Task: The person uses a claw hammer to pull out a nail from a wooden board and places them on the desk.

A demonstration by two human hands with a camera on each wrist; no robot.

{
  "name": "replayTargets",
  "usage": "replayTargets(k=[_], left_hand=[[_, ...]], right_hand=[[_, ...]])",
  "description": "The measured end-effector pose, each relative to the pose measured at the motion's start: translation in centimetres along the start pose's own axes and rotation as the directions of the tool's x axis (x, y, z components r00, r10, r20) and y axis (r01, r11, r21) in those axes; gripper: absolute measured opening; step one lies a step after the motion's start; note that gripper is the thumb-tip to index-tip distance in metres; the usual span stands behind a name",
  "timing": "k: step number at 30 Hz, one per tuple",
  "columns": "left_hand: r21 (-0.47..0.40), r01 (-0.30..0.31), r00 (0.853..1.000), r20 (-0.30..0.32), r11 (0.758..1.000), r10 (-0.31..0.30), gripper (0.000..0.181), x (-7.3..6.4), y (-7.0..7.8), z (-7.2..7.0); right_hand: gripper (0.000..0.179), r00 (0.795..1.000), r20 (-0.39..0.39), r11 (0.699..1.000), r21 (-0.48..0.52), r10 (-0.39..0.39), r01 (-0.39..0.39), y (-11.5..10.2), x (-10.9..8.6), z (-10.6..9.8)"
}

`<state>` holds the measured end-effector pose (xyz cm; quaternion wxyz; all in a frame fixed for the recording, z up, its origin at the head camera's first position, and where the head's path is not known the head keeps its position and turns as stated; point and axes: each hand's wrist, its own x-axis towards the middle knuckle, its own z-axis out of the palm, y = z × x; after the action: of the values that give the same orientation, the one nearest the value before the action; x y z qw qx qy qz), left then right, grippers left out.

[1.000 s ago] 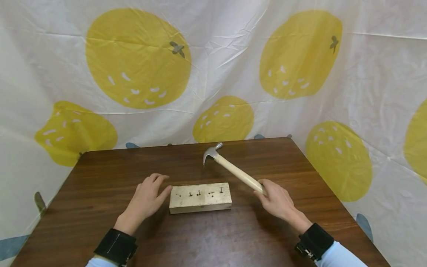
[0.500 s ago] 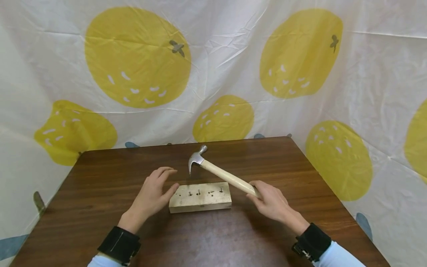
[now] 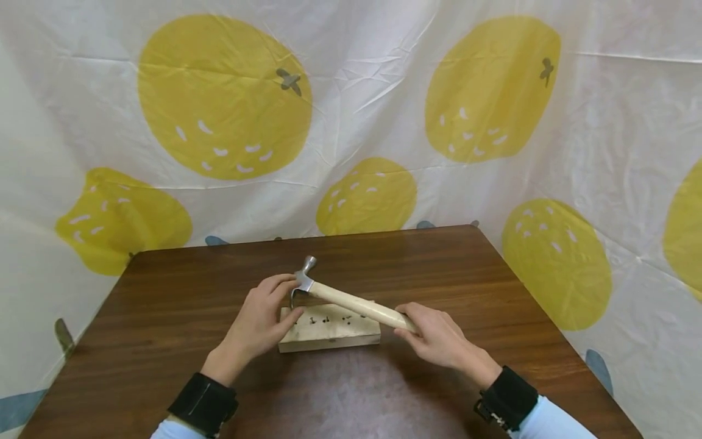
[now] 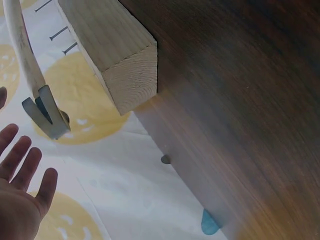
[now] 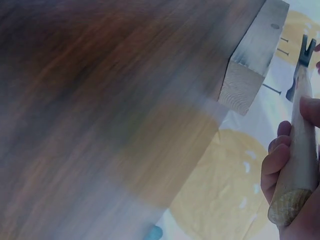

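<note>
My right hand (image 3: 441,338) grips the lower part of a claw hammer's pale wooden handle (image 3: 353,303); the right wrist view shows the fingers wrapped round that handle (image 5: 300,150). The steel head (image 3: 303,281) hangs above the left end of a pale wood block (image 3: 329,342), claw pointing down. Several nails (image 4: 59,33) stand up from the block's top, some partly behind the hammer. My left hand (image 3: 255,320) is beside the hammer head at the block's left end. Its fingers (image 4: 25,170) are spread, and in the left wrist view they look apart from the head.
The block lies on a dark brown wooden table (image 3: 192,292). Behind and beside the table hangs a white cloth (image 3: 367,91) printed with yellow fruit. Black bands (image 3: 203,403) are strapped round both wrists.
The right hand has carried the hammer left and slightly lower, bringing its head from behind the block to above its left end. My left hand has moved right, close to the head.
</note>
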<state>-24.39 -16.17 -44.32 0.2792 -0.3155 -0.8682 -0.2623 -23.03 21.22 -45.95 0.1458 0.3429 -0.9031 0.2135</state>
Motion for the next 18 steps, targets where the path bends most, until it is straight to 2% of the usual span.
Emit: replayTargets(k=[3,10,18], left_hand=[[0.014,-0.013,1.000,0.017,1.000,0.013,0.050,0.0,0.0,0.0],[0.021,0.015,0.995,0.102,1.000,-0.017,0.056,-0.4,0.3,0.0],[0.032,-0.019,0.982,0.186,0.999,0.013,0.053,-0.4,0.5,-0.1]], right_hand=[[0.029,1.000,0.023,1.000,0.006,-0.014,0.014,-0.3,0.2,0.0],[0.030,0.997,0.053,0.998,-0.002,-0.059,0.059,-0.9,0.2,0.0],[0.031,0.992,0.072,0.995,0.010,-0.100,0.100,-1.6,0.5,0.2]])
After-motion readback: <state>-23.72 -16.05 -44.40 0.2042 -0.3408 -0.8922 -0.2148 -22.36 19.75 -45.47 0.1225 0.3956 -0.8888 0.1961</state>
